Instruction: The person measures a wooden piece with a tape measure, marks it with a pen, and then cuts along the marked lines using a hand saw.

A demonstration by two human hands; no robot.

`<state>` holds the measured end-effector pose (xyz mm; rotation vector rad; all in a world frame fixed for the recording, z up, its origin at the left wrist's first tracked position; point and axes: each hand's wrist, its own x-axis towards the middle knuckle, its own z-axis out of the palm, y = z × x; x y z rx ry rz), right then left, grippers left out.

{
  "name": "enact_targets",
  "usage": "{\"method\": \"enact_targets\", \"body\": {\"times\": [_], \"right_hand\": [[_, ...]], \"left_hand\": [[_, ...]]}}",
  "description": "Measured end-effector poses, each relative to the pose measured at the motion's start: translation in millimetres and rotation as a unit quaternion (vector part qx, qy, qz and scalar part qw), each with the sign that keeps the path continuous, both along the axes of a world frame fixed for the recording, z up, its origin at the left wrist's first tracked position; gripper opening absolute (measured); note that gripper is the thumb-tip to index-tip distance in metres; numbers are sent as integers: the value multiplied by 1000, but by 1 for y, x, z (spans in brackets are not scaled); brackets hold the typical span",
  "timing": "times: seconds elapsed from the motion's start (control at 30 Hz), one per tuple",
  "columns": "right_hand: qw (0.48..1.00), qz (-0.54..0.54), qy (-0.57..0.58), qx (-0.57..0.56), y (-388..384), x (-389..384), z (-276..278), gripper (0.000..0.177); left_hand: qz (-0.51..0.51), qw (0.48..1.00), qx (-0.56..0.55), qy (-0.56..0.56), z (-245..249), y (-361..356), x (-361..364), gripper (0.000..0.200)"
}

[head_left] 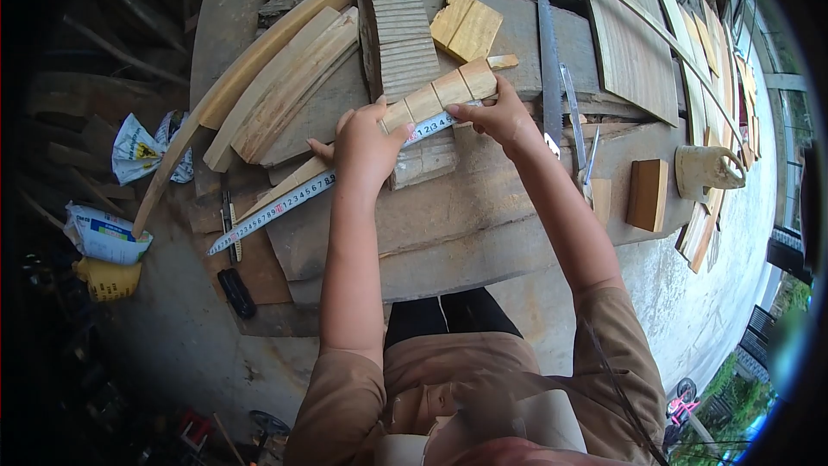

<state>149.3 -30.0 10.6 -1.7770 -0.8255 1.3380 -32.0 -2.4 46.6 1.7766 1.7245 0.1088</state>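
Observation:
A pale wooden strip [423,103] with several dark cross lines slants across the workbench in front of me. Along its near edge runs a white measuring tape [289,200] with printed numbers. My left hand [366,142] is closed around the middle of the strip and tape, thumb towards the numbers. At the strip's far right end, my right hand [498,118] pinches wood and tape together, its thumb on the tape's end. Just beyond the strip lies a yellowish wooden block [466,24]. A ridged wooden board [401,22] lies behind my left hand.
A handsaw [549,60] and a long metal tool [573,112] lie right of my right hand. Further right stand a wooden block [647,195] and a cream plastic container [703,174]. Curved wood pieces [285,91] lie left; a black object [235,293] sits near the front-left edge.

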Motion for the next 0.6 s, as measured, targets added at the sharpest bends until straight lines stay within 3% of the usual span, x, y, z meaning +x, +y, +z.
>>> {"method": "enact_targets", "body": {"times": [0.3,0.6], "right_hand": [[999,-14,-24,19,0,-2,-2,77],[994,-4,-91,52,3,-4,-3,92]], "left_hand": [[0,1000,0,0,-1,0,0,56],[-4,1000,-22,6,2,3,0,54]]}}
